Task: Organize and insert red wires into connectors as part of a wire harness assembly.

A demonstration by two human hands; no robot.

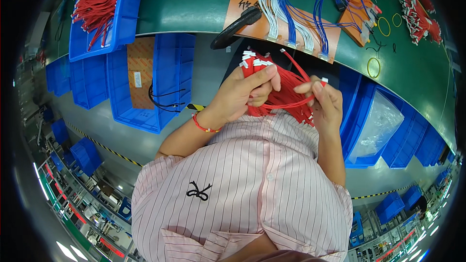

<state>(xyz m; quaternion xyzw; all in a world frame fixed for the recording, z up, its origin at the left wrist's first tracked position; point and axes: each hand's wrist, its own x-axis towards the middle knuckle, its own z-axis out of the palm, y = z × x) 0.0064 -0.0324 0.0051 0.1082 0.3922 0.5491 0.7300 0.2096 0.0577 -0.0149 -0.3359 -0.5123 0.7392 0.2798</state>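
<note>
My left hand (247, 90) is closed round a bundle of red cables (286, 90) near its end, where several white connectors (255, 60) stick out above the fingers. The rest of the bundle hangs down in front of my shirt. To the right, my right hand (324, 98) pinches a red cable that loops across from the bundle. A white connector (324, 81) shows at the fingertips of that hand. Another red cable with a white end rises between the two hands.
Ahead lies a green worktable (194, 5) with white and blue wires (291, 14) on an orange board (238, 7). A blue bin of red cables (128, 9) stands at its left edge. Blue crates (167, 82) sit below on both sides; one at right holds clear plastic (378, 121).
</note>
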